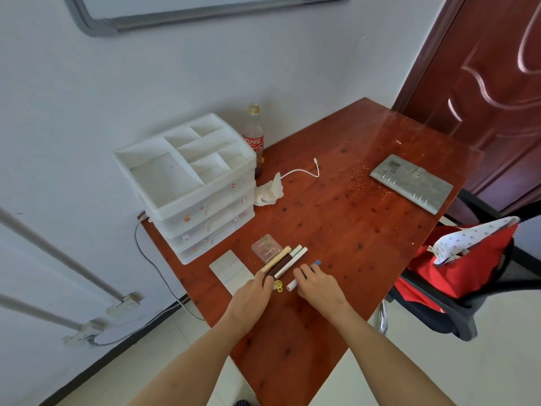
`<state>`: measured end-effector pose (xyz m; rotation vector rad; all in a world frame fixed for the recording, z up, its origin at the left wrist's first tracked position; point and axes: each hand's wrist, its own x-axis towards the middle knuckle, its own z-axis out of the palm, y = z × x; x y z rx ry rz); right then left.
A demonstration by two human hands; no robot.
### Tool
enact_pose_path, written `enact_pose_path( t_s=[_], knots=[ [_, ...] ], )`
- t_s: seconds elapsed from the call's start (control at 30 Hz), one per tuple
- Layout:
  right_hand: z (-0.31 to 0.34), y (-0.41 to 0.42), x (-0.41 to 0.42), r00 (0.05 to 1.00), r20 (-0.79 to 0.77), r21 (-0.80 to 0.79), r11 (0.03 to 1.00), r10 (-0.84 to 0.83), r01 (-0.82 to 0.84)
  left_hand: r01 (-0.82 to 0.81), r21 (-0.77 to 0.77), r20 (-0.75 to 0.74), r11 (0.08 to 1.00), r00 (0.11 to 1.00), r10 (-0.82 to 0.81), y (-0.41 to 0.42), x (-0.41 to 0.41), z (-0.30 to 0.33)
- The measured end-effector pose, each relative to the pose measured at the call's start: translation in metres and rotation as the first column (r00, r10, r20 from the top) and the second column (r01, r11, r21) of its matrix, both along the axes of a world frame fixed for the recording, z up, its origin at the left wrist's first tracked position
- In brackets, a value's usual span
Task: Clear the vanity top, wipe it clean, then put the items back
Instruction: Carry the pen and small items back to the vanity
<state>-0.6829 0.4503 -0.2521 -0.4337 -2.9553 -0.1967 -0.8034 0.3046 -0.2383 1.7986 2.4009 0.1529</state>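
Note:
On the red-brown wooden vanity top (351,235) several makeup pens (285,260) lie side by side next to a small square eyeshadow palette (267,248). My left hand (253,291) rests on the near ends of the pens, fingers curled around them. My right hand (317,284) is closed over a white pen with a blue cap (304,275). A small yellow item (279,286) sits between the hands. A flat white card (231,271) lies to the left. A crumpled white cloth (270,191) lies beside the white drawer organiser (187,183).
A cola bottle (254,136) stands behind the organiser, by the wall. A white charging cable (304,171) curls near the cloth. A grey ring binder (411,183) lies at the far right amid scattered crumbs. A black chair with red fabric (456,268) stands right of the table.

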Motion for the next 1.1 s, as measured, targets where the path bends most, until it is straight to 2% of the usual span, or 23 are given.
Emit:
enact_pose_path(
  t_s=[0.1,0.2,0.3,0.4,0.53,0.63,0.77,0.93,1.1],
  knots=[
    [0.017,0.009,-0.011,0.995,-0.073,0.038,0.997,0.063,-0.06,-0.069,0.085,0.023,0.994,0.997,0.067,0.0,-0.004,0.014],
    [0.03,0.012,-0.027,0.986,-0.083,0.078,0.987,0.144,-0.138,-0.172,0.092,0.017,0.981,0.985,0.171,-0.003,-0.011,0.023],
    [0.038,0.007,-0.049,0.959,-0.086,0.087,0.961,0.271,-0.264,-0.284,0.123,-0.057,0.951,0.954,0.293,-0.016,-0.019,0.037],
    [0.047,-0.01,-0.075,0.892,-0.091,0.121,0.894,0.443,-0.432,-0.374,0.136,-0.178,0.917,0.902,0.394,-0.042,-0.018,0.055],
    [0.063,-0.06,-0.11,0.767,-0.106,0.159,0.773,0.632,-0.615,-0.555,0.156,-0.205,0.817,0.791,0.576,-0.095,-0.011,0.064],
    [0.072,-0.117,-0.134,0.635,-0.123,0.192,0.646,0.763,-0.739,-0.727,0.134,-0.225,0.674,0.64,0.735,-0.157,0.001,0.064],
    [0.086,-0.215,-0.146,0.41,-0.115,0.214,0.426,0.905,-0.879,-0.895,0.161,-0.218,0.417,0.38,0.899,-0.248,0.032,0.065],
    [0.092,-0.348,-0.13,0.116,-0.059,0.192,0.125,0.992,-0.973,-0.957,0.255,-0.238,0.136,0.074,0.968,-0.354,0.099,0.078],
    [0.104,-0.483,-0.094,-0.14,-0.084,0.207,-0.12,0.987,-0.971,-0.943,0.314,-0.275,-0.114,-0.205,0.939,-0.453,0.171,0.092]
  ],
)
